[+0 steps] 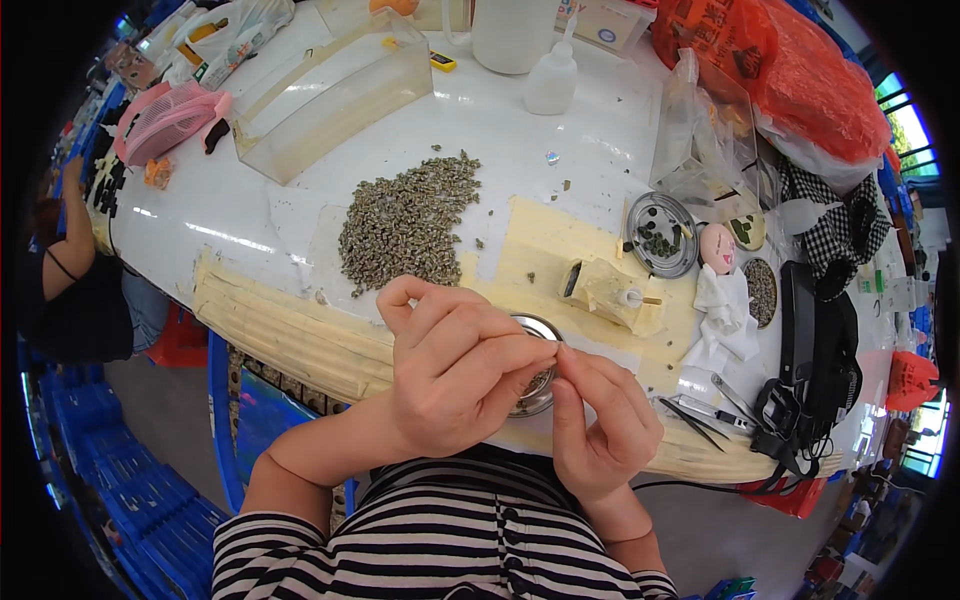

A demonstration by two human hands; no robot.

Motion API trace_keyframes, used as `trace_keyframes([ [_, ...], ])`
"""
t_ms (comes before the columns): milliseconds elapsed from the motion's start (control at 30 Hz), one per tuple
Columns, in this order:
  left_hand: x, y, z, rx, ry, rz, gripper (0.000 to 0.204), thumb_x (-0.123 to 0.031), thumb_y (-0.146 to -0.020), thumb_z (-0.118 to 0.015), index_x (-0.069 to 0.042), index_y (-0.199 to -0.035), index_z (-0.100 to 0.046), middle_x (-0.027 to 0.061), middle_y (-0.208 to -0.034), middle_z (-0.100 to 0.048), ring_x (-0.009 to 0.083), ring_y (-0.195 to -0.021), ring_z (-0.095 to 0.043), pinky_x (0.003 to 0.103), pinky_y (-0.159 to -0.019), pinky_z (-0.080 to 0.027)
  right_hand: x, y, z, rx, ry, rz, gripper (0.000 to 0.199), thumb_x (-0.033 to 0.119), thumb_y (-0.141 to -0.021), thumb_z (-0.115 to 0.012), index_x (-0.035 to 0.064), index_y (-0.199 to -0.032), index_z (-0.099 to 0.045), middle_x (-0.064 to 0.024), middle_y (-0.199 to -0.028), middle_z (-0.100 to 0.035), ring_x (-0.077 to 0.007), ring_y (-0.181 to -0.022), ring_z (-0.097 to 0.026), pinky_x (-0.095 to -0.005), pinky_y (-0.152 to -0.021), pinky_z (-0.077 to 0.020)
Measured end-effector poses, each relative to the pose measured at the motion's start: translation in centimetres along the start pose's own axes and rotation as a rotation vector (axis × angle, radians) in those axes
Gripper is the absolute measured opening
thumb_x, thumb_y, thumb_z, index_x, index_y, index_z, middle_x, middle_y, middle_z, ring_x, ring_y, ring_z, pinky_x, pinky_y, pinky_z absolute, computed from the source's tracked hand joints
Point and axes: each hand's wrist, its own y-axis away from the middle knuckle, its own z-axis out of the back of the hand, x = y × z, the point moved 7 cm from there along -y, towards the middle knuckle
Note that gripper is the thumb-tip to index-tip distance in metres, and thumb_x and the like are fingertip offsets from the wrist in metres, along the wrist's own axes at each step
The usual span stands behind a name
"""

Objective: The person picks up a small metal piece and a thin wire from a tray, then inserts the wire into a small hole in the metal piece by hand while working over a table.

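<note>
Close to the table's front edge, my left hand and my right hand meet with their fingertips pinched together. Whatever lies between the fingertips is too small to make out. Just beneath them sits a round metal dish, mostly covered by my fingers. Beyond my left hand spreads a heap of small grey-green metallic parts. To the right of the dish lies a block wrapped in yellowish tape, with a short stick poking out.
At right are a metal dish of dark green pieces, a pink egg-shaped thing, a white cloth, tweezers and a black bag. A clear plastic tray and a white squeeze bottle stand farther back. Another person sits left.
</note>
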Motion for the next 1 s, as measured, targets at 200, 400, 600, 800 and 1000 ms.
trace_keyframes([
  [200,-0.2,0.2,0.5,0.004,0.072,-0.052,0.026,-0.011,-0.072,-0.081,-0.017,-0.096,-0.073,-0.0063,-0.089,-0.061,0.0148,-0.081,-0.053,0.034,-0.079,-0.031,-3.4,1.1,-0.9,0.137,-0.789,-0.459,0.019,-0.006,-0.088,-0.067,-0.0049,-0.107,-0.07,-0.0143,-0.1,-0.07,-0.0175,-0.09,-0.067,-0.0279,-0.082,-0.0534],
  [400,-1.1,0.5,0.3,0.0,0.055,-0.131,0.027,-0.013,-0.071,-0.08,-0.019,-0.097,-0.073,-0.0087,-0.093,-0.06,0.0129,-0.083,-0.054,0.033,-0.08,-0.032,-4.0,1.6,-1.6,0.158,-1.08,-0.586,0.014,-0.006,-0.089,-0.067,-0.0045,-0.103,-0.067,-0.0115,-0.1,-0.068,-0.0166,-0.089,-0.066,-0.028,-0.081,-0.053],
  [600,-1.1,0.7,0.0,-0.044,-0.051,-0.091,0.029,-0.015,-0.063,-0.076,-0.016,-0.092,-0.074,-0.0081,-0.087,-0.062,0.0132,-0.08,-0.055,0.036,-0.083,-0.03,-2.2,0.6,0.4,0.019,-0.34,-0.2,0.021,-0.006,-0.081,-0.075,-0.0026,-0.1,-0.07,-0.0119,-0.095,-0.07,-0.0179,-0.083,-0.067,-0.0259,-0.075,-0.0538],
  [800,-0.5,0.5,0.2,-0.067,-0.045,-0.062,0.033,-0.016,-0.06,-0.075,-0.014,-0.093,-0.074,-0.0069,-0.086,-0.063,0.0137,-0.077,-0.056,0.038,-0.084,-0.028,0.1,0.2,0.6,-0.037,-0.022,0.028,0.028,-0.003,-0.076,-0.08,-0.0017,-0.103,-0.072,-0.0143,-0.093,-0.072,-0.0229,-0.08,-0.07,-0.0288,-0.07,-0.0571],
  [1000,-0.6,0.4,0.4,-0.032,-0.023,-0.058,0.028,-0.013,-0.069,-0.079,-0.016,-0.096,-0.073,-0.0068,-0.089,-0.061,0.0151,-0.08,-0.054,0.036,-0.082,-0.03,-0.7,0.2,0.1,0.045,-0.145,-0.079,0.027,-0.002,-0.08,-0.077,-0.003,-0.106,-0.072,-0.0155,-0.096,-0.071,-0.0217,-0.083,-0.069,-0.0284,-0.073,-0.0556],
])
